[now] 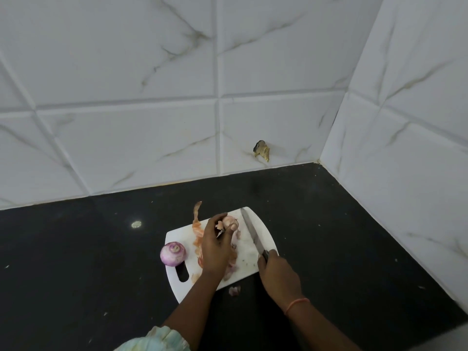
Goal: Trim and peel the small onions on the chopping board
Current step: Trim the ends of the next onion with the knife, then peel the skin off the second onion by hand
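Soft, even, rather dim indoor light with faint shadows. A small bright glare spot shines on the dark glossy counter. Wide-angle distortion bends the wall tiles outward; fine detail looks slightly soft.

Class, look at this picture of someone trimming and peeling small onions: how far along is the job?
Done: one peeled onion sits at the chopping board's left edge, with loose skins lying on the board. In hand: the left hand holds a second onion with skin hanging from it, while the right hand grips the knife, blade resting on the board. Left: finishing that onion. No other unpeeled onions are visible.
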Motion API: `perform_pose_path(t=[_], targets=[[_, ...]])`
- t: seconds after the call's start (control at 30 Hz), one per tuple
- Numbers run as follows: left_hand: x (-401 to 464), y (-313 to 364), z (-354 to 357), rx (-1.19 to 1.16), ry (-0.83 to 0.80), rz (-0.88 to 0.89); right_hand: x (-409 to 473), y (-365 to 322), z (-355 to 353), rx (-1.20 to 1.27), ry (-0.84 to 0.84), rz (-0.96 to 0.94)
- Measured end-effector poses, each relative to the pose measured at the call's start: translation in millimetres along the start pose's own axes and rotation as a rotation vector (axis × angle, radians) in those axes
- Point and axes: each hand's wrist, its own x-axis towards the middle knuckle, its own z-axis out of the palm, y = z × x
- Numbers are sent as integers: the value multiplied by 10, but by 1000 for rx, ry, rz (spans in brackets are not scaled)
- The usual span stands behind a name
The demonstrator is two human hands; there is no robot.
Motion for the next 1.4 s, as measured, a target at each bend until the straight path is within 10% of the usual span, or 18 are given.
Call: perform_pose_path(t=[0.4, 0.53, 0.73, 1.4], targets=[[200, 362, -382, -846, -90, -622, -29, -140, 169, -107, 90, -152], [230, 415, -477, -862, -121, -707, 36, -167, 149, -132, 129, -166], [251, 578, -628, -854, -199, -756, 90, -657, -248, 490, 175, -397], [328, 677, -803, -805, -208, -717, 209, -951, -272, 710, 226, -432]])
